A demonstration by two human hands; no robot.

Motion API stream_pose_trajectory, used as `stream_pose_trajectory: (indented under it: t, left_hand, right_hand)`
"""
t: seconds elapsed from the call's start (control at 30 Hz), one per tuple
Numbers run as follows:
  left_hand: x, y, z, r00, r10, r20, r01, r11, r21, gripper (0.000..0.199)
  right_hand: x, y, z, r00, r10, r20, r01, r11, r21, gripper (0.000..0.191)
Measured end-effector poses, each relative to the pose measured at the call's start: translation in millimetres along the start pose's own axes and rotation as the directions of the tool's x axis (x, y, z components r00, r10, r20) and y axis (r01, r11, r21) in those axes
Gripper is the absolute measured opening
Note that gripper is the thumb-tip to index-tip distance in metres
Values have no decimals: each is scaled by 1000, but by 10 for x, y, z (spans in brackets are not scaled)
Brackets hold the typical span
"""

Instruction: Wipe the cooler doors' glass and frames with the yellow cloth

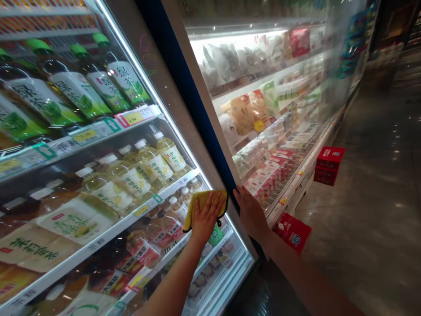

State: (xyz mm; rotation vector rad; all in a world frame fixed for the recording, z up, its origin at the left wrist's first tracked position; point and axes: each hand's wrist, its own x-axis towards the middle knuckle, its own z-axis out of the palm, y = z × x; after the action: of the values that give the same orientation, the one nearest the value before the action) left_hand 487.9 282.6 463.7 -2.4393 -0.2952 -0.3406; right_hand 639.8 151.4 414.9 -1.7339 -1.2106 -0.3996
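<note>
My left hand (207,214) lies with its fingers spread on a yellow cloth (193,206) with a dark edge, pressing it against the glass door (171,127) of an upright drinks cooler. The cloth sits near the door's right edge, over the lower shelves. To the right, my right hand (250,215) touches the dark blue side panel (200,118) between this cooler and an open chilled case. Its fingers reach up and look stretched out, with nothing visible in them. Behind the glass stand green-capped tea bottles (70,83) and white-capped bottles of pale yellow drink (158,158).
The open chilled case (278,105) holds bagged and boxed goods on lit shelves. Two red box stacks, one nearer (292,232) and one farther (330,164), stick out at its base beside the shiny grey floor (368,210). Price labels (134,117) line the cooler shelves.
</note>
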Motion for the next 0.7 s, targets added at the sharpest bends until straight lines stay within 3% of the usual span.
stream_pose_trajectory:
  t: [0.1, 0.23, 0.37, 0.47, 0.6, 0.7]
  left_hand:
    - [71, 24, 44, 994, 92, 54, -91, 996, -25, 67]
    - [194, -91, -118, 999, -9, 47, 9, 1000, -10, 79]
    - [-128, -129, -187, 995, -98, 22, 97, 994, 47, 77]
    - [-389, -59, -63, 998, -30, 57, 26, 997, 66, 69]
    - [-408, -105, -64, 994, 41, 99, -48, 996, 77, 67]
    - [-481, -241, -238, 997, -59, 46, 53, 990, 132, 76]
  right_hand:
    - [55, -39, -9, 1000, 21, 10, -21, 1000, 9, 60]
    - [108, -92, -49, 1000, 18, -5, -18, 999, 28, 59]
    - [60, -106, -87, 1000, 8, -26, -7, 999, 50, 58]
    - [11, -137, -64, 1000, -13, 2, 13, 998, 57, 59]
    - [35, -281, 7, 995, -71, 75, 68, 997, 37, 60]
    - [66, -405, 35, 985, -138, 105, 135, 990, 38, 62]
